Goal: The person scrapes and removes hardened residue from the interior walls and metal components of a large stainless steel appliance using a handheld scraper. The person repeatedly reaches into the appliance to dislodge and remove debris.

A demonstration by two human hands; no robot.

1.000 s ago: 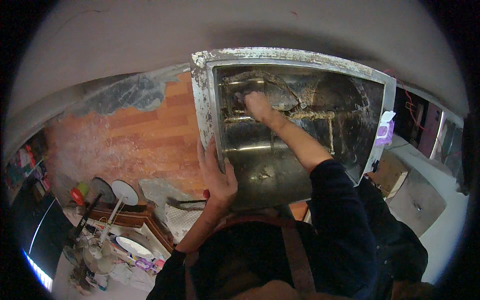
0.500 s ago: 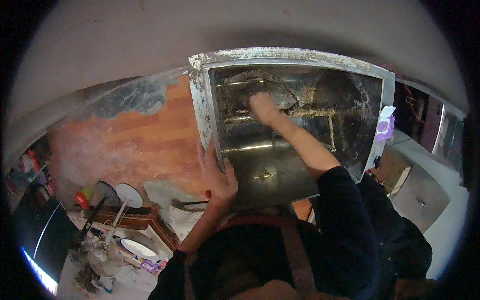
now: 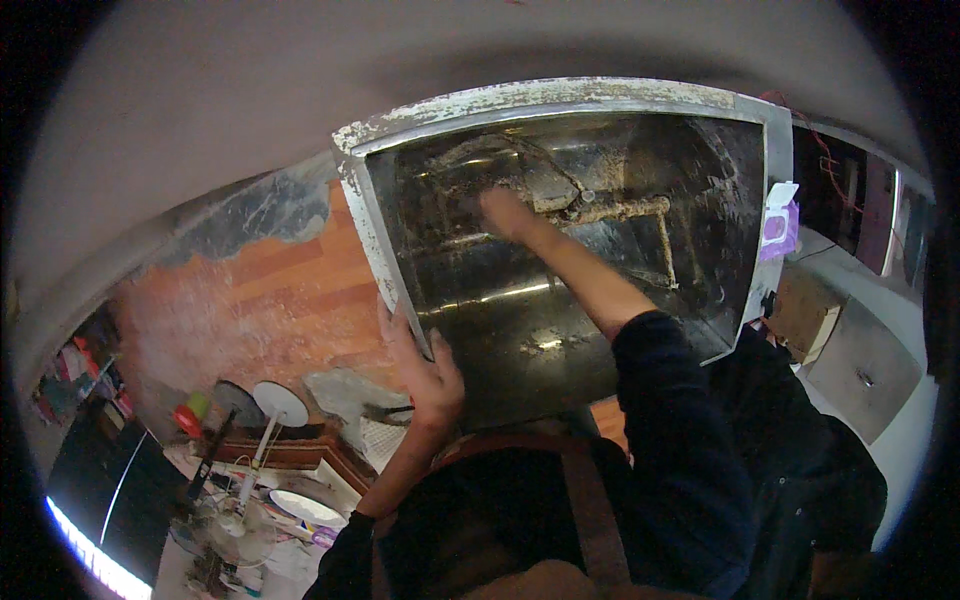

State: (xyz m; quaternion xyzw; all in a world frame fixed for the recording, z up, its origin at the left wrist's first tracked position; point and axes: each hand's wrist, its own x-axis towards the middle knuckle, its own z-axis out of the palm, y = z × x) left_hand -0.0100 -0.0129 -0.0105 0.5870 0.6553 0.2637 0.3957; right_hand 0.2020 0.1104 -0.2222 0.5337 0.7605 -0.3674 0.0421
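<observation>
A large open metal tub (image 3: 500, 330) lies in front of me, with a worn rim whose pale coating is flaking. Inside it runs a crusted, rusty pipe (image 3: 620, 208) with a branch bending toward me, and brown grime stains the far wall. My right hand (image 3: 508, 214) reaches into the tub, curled into a fist near the pipe's left end. It is slightly blurred, and whatever it holds is hidden. My left hand (image 3: 428, 375) grips the tub's left rim, fingers along the outside and thumb on the inner side.
A purple wipes pack (image 3: 780, 230) sits on the tub's right rim. Farther right are a cardboard box (image 3: 803, 312) and a grey panel (image 3: 865, 370). At lower left stand a fan (image 3: 235, 525), a white disc on a stem (image 3: 280, 403) and clutter. Wood-patterned flooring (image 3: 250, 300) shows at left.
My right fist has shifted slightly left inside the tub. The view has moved a little, so the tub appears larger and farther left. My left hand keeps its grip on the rim.
</observation>
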